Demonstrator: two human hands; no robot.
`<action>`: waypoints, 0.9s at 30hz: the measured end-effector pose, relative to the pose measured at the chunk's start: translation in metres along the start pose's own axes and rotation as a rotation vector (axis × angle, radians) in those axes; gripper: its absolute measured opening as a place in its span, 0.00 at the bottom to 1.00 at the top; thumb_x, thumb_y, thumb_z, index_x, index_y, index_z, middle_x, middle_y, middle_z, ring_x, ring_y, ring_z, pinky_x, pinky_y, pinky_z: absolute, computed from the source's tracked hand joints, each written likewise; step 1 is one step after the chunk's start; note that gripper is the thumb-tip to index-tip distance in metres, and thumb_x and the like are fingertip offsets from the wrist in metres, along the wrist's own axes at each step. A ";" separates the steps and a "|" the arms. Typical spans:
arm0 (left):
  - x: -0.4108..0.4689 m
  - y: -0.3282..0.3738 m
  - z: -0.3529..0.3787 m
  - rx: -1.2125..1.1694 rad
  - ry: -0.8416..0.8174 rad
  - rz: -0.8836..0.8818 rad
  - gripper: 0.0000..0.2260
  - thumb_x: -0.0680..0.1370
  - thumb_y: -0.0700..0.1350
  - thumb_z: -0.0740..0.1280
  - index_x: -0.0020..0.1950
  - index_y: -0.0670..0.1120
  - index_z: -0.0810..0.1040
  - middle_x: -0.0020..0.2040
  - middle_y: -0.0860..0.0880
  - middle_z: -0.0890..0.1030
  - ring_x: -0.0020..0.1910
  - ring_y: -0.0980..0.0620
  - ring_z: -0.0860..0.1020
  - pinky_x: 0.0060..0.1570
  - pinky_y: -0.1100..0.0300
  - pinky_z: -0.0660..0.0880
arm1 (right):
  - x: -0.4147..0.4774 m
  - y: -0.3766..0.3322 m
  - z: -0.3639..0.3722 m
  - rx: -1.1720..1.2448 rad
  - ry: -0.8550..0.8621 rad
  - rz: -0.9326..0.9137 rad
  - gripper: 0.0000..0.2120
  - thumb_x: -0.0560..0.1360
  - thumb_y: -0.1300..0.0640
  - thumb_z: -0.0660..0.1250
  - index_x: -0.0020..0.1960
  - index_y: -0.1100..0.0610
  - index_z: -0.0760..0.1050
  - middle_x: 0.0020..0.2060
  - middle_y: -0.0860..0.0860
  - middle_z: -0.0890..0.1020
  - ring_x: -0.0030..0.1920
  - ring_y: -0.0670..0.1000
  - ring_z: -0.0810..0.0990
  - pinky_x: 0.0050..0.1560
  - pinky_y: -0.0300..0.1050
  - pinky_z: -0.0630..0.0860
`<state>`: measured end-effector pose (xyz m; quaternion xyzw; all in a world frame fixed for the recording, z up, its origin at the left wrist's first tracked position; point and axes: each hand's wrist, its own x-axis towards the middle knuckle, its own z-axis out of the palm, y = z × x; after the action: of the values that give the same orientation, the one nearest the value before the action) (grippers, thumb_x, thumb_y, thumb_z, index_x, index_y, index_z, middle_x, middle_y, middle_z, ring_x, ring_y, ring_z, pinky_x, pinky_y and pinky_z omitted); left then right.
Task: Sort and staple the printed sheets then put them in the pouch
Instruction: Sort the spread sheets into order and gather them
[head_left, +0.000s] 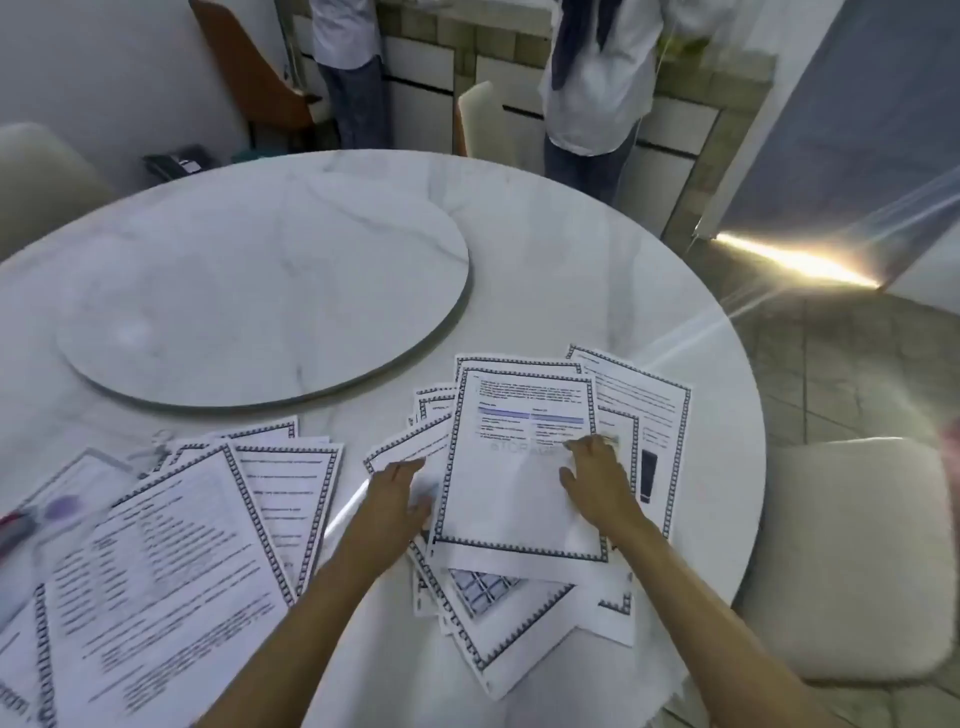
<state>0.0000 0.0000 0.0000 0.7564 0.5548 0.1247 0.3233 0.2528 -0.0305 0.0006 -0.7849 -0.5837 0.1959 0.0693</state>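
Observation:
Printed sheets with patterned black borders lie in two loose heaps on the round marble table (571, 270). The right heap (519, 613) is fanned out, and its top sheet (509, 499) carries a blue table band. My right hand (595, 480) rests flat on that top sheet, fingers spread. My left hand (397, 496) lies at the sheet's left edge, fingers extended over the papers beneath. The left heap (171, 561) spreads toward the near left edge. At the far left a blurred red and dark object (15, 525) lies on a clear pouch-like sleeve (78, 483).
A raised marble turntable (260, 291) fills the table's middle. Cream chairs stand at the right (852, 561), far side (480, 117) and far left (41, 176). Two people (597, 78) stand beyond the table by a tiled counter. Bright light glares from under a door at the right.

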 end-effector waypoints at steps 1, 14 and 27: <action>0.003 0.006 0.008 -0.037 0.014 -0.026 0.22 0.78 0.43 0.63 0.70 0.42 0.65 0.69 0.42 0.69 0.68 0.45 0.66 0.67 0.57 0.61 | 0.002 0.008 -0.001 0.016 0.015 0.014 0.20 0.79 0.57 0.56 0.70 0.60 0.62 0.67 0.58 0.65 0.68 0.57 0.64 0.64 0.49 0.66; 0.020 0.069 0.047 -0.303 0.226 -0.408 0.20 0.79 0.43 0.62 0.70 0.43 0.65 0.68 0.42 0.71 0.64 0.44 0.72 0.60 0.57 0.67 | 0.027 0.055 -0.006 0.482 -0.029 0.026 0.21 0.78 0.60 0.59 0.70 0.58 0.62 0.66 0.58 0.65 0.68 0.56 0.63 0.65 0.44 0.61; 0.008 0.078 0.059 -0.425 0.324 -0.409 0.15 0.79 0.42 0.60 0.66 0.45 0.69 0.65 0.47 0.74 0.55 0.54 0.72 0.53 0.64 0.64 | 0.040 0.052 -0.018 1.116 -0.004 0.230 0.20 0.76 0.63 0.63 0.66 0.57 0.64 0.53 0.52 0.77 0.51 0.52 0.78 0.58 0.50 0.74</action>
<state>0.0944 -0.0272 0.0025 0.5153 0.7009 0.2890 0.3996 0.3158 -0.0063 -0.0095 -0.6876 -0.3026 0.4822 0.4506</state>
